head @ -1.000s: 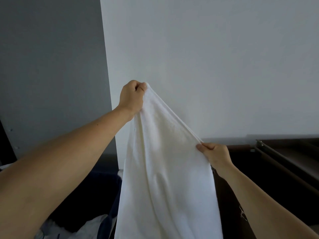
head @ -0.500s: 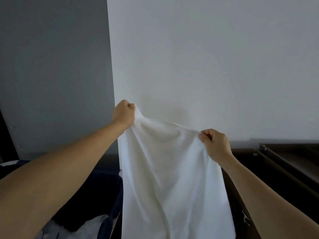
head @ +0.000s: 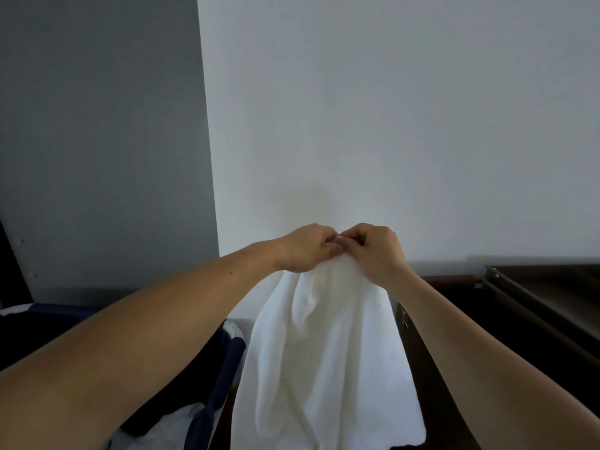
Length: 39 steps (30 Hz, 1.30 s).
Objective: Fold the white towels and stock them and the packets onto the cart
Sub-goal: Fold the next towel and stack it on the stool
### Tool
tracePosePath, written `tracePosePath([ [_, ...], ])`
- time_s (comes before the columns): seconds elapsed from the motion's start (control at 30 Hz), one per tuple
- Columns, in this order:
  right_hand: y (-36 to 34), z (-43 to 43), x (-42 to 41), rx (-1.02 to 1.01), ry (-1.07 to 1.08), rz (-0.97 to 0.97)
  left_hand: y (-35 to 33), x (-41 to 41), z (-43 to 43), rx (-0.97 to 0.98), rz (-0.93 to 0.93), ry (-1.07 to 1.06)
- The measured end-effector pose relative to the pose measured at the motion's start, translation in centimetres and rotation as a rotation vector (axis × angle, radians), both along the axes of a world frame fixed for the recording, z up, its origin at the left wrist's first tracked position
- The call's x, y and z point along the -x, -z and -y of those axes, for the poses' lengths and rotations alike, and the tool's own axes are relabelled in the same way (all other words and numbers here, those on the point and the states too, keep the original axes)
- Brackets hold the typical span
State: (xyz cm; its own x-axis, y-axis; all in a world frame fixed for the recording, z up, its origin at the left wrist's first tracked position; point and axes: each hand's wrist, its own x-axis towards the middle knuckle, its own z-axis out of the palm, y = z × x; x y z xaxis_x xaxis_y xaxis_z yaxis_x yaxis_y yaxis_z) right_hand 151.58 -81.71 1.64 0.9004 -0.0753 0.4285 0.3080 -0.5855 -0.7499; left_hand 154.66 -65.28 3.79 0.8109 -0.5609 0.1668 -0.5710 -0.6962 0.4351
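Left hand (head: 305, 250) and right hand (head: 378, 251) touch, fingers (head: 331, 247) pinching the top of the towel (head: 324, 352). It hangs lengthwise, straight below them.

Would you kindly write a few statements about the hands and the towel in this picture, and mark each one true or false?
1. The left hand and the right hand both pinch the towel at its top. True.
2. The hands are spread wide apart. False: they meet at the top of the towel.
3. The towel hangs down below the hands. True.
4. The towel lies neatly folded on a shelf. False: it is held up in the air and hangs in loose folds.
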Motion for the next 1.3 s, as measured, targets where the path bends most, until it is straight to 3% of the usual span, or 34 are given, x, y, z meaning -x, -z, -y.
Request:
tracePosePath([
  [0.23, 1.6, 1.3, 1.5, -0.23, -0.072, -0.083, 0.4, 0.0, 0.5, 0.075, 0.119, 0.0],
  [0.33, 2.1, 1.3, 1.9, -0.204, -0.072, -0.102, -0.3, 0.1, 1.3, 0.122, 0.286, -0.042],
  [0.43, 1.0, 1.9, 2.2, -0.22, -0.006, 0.002, -4.4, 0.0, 2.1, 0.279, 0.579, -0.113],
  [0.53, -1.8, 2.2, 2.7, -0.276, 0.082, 0.196, -10.6, 0.8, 2.8, 0.633, 0.752, -0.258],
  [0.63, -3.9, 2.1, 3.2, -0.243, 0.175, 0.352, -12.7, 0.8, 3.5, 0.772, 0.684, -0.304],
  [0.73, -2.6, 1.9, 3.4, -0.009, 0.215, 0.274, -10.2, -0.3, 3.5, 0.737, 0.617, -0.358],
  [0.83, -1.2, 1.8, 3.6, 0.06, 0.242, 0.243, -8.8, -0.4, 3.3, 0.809, 0.555, -0.372],
  [0.97, -2.7, 1.7, 3.9, 0.041, 0.365, 0.54, -10.9, 0.4, 3.4, 0.98, 0.506, -0.354],
  [1.1, 0.3, 1.3, 3.9, 0.418, 0.383, 0.724, -8.6, -0.4, 3.3, 0.851, 0.436, -0.402],
  [1.13, 1.5, 1.1, 4.1, 0.519, 0.322, 0.676, -7.6, -0.8, 3.2, 0.846, 0.409, -0.418],
  [1.2, 2.7, 0.6, 5.1, 0.628, 0.077, 0.315, -6.3, -1.2, 3.2, 0.867, 0.362, -0.416],
  [1.27, 3.2, 0.2, 5.8, 0.591, -0.181, -0.147, -6.3, -1.2, 3.4, 0.885, 0.333, -0.404],
  [1.3, 3.4, 0.0, 5.9, 0.52, -0.25, -0.28, -6.4, -1.2, 3.4, 0.887, 0.324, -0.401],
])
